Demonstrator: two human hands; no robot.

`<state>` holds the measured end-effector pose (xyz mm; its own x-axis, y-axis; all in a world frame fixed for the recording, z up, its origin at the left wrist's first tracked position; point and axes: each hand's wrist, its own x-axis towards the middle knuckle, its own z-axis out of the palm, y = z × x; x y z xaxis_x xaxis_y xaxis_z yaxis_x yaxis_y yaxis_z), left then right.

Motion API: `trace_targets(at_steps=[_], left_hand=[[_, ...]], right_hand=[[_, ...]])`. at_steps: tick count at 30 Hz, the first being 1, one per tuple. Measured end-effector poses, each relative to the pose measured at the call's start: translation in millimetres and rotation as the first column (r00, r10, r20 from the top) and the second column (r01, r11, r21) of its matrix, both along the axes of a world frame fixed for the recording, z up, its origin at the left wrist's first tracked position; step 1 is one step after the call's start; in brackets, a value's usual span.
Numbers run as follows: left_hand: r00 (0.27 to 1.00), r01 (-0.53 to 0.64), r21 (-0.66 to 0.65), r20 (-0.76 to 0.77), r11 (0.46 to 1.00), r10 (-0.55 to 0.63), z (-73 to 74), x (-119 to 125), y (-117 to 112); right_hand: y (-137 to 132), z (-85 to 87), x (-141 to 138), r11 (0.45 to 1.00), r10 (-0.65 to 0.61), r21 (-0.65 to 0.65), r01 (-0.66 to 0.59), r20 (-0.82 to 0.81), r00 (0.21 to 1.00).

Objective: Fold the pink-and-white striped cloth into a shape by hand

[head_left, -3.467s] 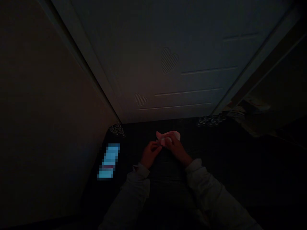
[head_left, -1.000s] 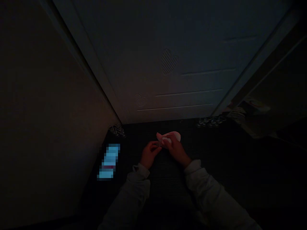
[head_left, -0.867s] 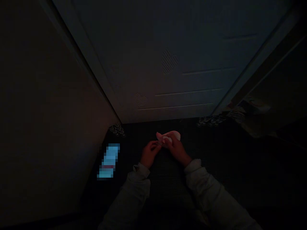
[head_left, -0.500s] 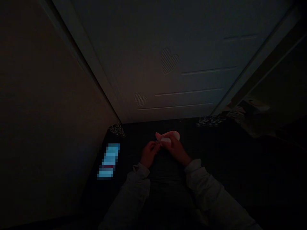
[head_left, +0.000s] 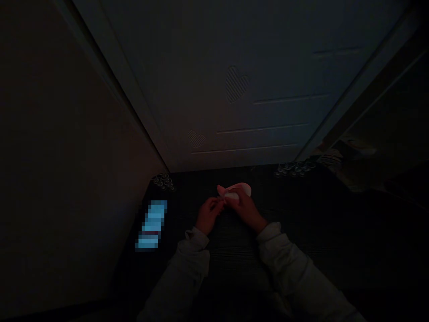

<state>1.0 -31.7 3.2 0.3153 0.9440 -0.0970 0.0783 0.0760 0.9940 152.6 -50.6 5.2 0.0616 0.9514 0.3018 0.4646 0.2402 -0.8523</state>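
A pale pink and white rounded object (head_left: 245, 188) is in my hands, low over the dark tabletop (head_left: 231, 255). Its kind cannot be made out in the dim light; it has a small pointed tip at the left and a broad round end at the right. My right hand (head_left: 248, 213) is closed around its middle, covering part of it. At the object's near left end, my left hand (head_left: 208, 216) has thumb and fingers pressed together. Whatever lies between those left fingertips is too small and dark to name.
On the left side of the tabletop lies a lit, blurred-out rectangle (head_left: 152, 224) like a phone screen. Clusters of small shiny rings sit at the back left (head_left: 163, 181) and back right (head_left: 292, 169). Behind rises a pale panel (head_left: 268, 80) with heart patterns; a wall (head_left: 67, 179) stands left.
The reddish light on the panel and hands has grown dimmer. Both hands and the pink object stay in nearly the same place.
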Motion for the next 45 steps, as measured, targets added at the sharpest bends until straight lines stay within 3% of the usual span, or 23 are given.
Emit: trace_targets(at_steps=[45], left_hand=[[1.000, -0.014, -0.009, -0.006, 1.000, 0.014, -0.1, 0.8, -0.7]], right_hand=[[0.6, -2.6, 0.3, 1.000, -0.006, 0.022, 0.005, 0.015, 1.000]])
